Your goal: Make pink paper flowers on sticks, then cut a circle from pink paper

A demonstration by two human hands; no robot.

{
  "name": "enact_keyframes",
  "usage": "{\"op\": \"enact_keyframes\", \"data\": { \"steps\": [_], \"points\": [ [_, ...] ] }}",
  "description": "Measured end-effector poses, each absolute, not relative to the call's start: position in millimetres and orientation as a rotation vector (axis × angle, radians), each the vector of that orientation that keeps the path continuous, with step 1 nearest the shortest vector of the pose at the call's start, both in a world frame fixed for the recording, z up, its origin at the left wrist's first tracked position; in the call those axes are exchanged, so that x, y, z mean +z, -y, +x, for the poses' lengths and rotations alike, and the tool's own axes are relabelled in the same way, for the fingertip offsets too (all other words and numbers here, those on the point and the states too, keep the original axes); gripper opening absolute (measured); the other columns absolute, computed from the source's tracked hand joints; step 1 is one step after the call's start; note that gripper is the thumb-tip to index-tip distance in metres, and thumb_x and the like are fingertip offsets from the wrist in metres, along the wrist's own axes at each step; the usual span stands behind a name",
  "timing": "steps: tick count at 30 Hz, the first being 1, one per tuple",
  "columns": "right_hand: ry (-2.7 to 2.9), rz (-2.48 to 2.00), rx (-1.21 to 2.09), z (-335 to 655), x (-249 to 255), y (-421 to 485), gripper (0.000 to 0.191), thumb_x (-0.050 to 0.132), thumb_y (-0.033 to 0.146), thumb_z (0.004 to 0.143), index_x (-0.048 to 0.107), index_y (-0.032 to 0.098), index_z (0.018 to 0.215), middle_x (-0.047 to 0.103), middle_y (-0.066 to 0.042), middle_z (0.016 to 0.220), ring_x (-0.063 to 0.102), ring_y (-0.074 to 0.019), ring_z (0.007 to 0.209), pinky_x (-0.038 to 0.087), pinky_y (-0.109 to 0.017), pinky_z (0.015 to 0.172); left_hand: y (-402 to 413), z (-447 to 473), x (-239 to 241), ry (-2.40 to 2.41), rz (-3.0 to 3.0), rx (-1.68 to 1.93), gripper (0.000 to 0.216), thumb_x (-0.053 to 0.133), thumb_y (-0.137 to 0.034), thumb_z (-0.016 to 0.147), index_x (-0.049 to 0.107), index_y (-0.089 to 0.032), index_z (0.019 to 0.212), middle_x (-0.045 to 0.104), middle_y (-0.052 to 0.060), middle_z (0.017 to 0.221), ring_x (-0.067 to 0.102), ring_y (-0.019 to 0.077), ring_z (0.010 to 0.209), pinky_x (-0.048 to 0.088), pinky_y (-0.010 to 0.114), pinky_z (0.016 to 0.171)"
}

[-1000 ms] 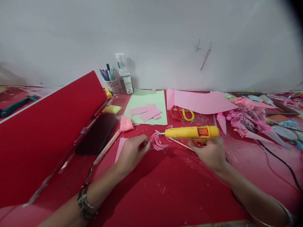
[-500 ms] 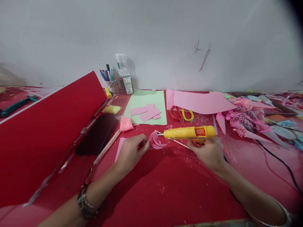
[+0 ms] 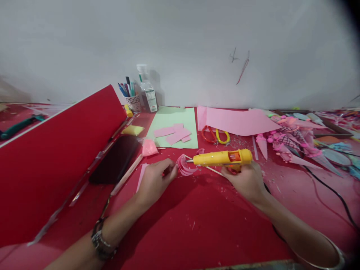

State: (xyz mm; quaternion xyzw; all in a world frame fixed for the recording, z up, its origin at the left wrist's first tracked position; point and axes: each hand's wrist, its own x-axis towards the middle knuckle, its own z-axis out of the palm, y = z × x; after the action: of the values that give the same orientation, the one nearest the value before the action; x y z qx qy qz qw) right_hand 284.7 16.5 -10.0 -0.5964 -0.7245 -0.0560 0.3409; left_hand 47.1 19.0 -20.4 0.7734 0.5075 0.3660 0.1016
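My right hand (image 3: 245, 181) grips a yellow hot glue gun (image 3: 222, 158) by its handle, with the nozzle pointing left. The nozzle tip lies at a piece made of curled pink paper strips (image 3: 186, 165); whether it touches the paper I cannot tell. My left hand (image 3: 158, 178) pinches the left edge of the curled strips between thumb and fingers. A thin wooden stick (image 3: 214, 171) lies behind the piece and runs toward my right hand. Pink paper cut-offs (image 3: 177, 135) lie on a pale green sheet (image 3: 188, 115) just beyond.
Scissors (image 3: 216, 135) with red and yellow handles lie under a pink sheet (image 3: 236, 119). Small pink cones (image 3: 289, 152) pile up at the right, near a black cord (image 3: 334, 195). A phone (image 3: 115, 161) and a leaning red board (image 3: 64, 161) border the left. A bottle (image 3: 149, 95) stands by the wall.
The glue gun has shifted slightly left, its nozzle tip moving a little further into the curled pink paper. My left hand keeps its pinch almost in place.
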Motion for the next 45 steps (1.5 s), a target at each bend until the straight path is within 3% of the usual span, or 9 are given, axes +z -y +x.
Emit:
{"op": "enact_keyframes", "data": {
  "steps": [8, 29, 37, 45],
  "points": [
    [1.925, -1.562, -0.169, 285.1, -9.5, -16.9, 0.021, 0.049, 0.028, 0.067, 0.042, 0.021, 0.048, 0.037, 0.004, 0.036, 0.038, -0.0109, 0.034, 0.028, -0.023, 0.038, -19.6, 47.9, -19.2, -1.521, 2.291, 1.115, 0.019, 0.047, -0.016, 0.075, 0.046, -0.016, 0.057, 0.044, -0.007, 0.048, 0.040, 0.0048, 0.044, 0.031, 0.015, 0.045],
    [1.967, -1.576, -0.112, 286.1, -14.8, -19.6, 0.013, 0.048, 0.028, 0.070, 0.053, 0.018, 0.062, 0.045, 0.003, 0.042, 0.041, -0.0110, 0.035, 0.027, -0.022, 0.038, -19.5, 46.6, -15.1, -1.558, 2.269, 1.150, 0.022, 0.045, -0.019, 0.077, 0.045, -0.016, 0.055, 0.044, -0.006, 0.048, 0.039, 0.0059, 0.044, 0.031, 0.016, 0.044],
    [1.977, -1.569, -0.106, 286.6, -15.5, -20.0, 0.012, 0.051, 0.028, 0.069, 0.055, 0.017, 0.065, 0.055, -0.002, 0.051, 0.053, -0.0152, 0.046, 0.036, -0.023, 0.044, -18.5, 46.5, -14.4, -1.555, 2.273, 1.177, 0.021, 0.046, -0.019, 0.077, 0.045, -0.016, 0.056, 0.044, -0.006, 0.048, 0.039, 0.0057, 0.044, 0.032, 0.016, 0.045],
    [1.997, -1.603, -0.126, 285.9, -15.1, -20.0, 0.014, 0.051, 0.028, 0.070, 0.057, 0.016, 0.069, 0.055, -0.001, 0.051, 0.050, -0.0141, 0.043, 0.034, -0.023, 0.043, -19.6, 46.7, -14.9, -1.543, 2.278, 1.199, 0.021, 0.047, -0.020, 0.077, 0.047, -0.016, 0.057, 0.046, -0.006, 0.049, 0.041, 0.0057, 0.046, 0.033, 0.016, 0.046]
  ]
}}
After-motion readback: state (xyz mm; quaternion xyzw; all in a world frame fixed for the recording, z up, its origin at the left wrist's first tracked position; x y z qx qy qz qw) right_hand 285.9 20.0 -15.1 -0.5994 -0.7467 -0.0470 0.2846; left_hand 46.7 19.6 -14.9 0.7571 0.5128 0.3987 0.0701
